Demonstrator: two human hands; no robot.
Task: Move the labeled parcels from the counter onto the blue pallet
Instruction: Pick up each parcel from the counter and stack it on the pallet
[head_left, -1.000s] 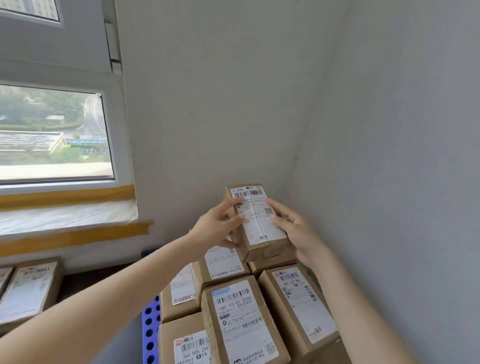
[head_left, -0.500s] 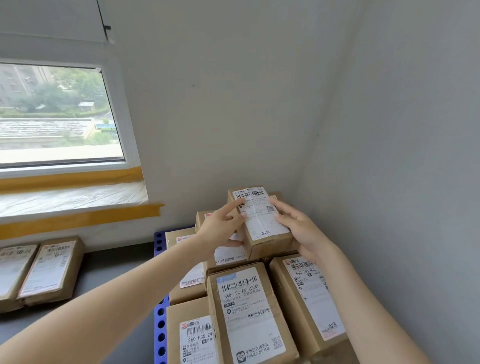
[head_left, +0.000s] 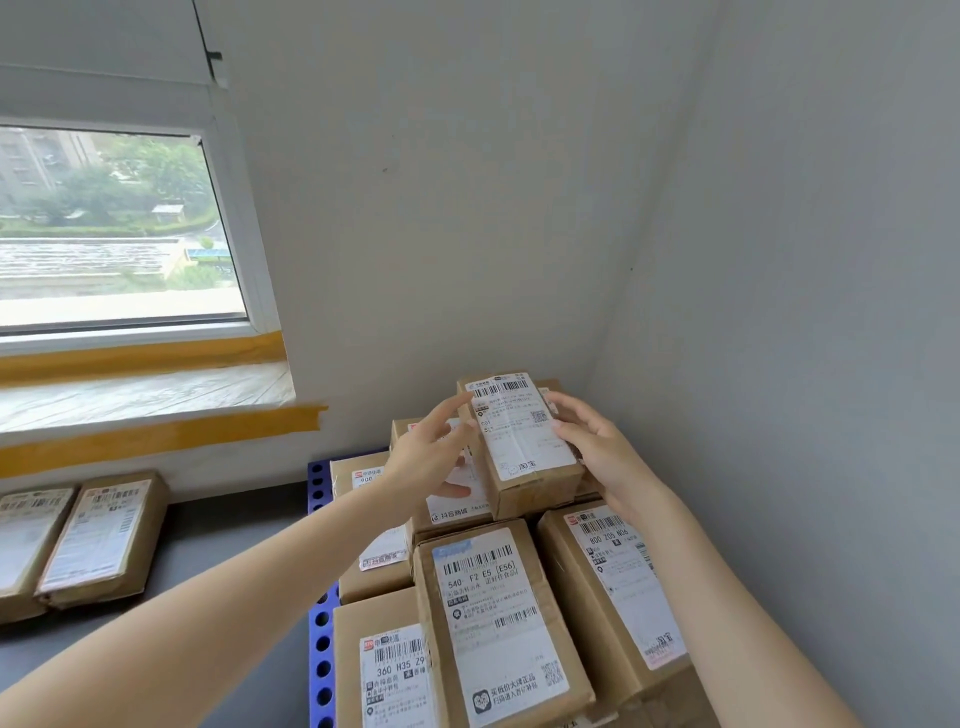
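Small brown labeled parcel (head_left: 524, 447) atop parcel stack (head_left: 498, 613) on blue pallet (head_left: 319, 613), label up, slightly tilted. Two flat parcels (head_left: 78, 540) on desk, left of pallet.
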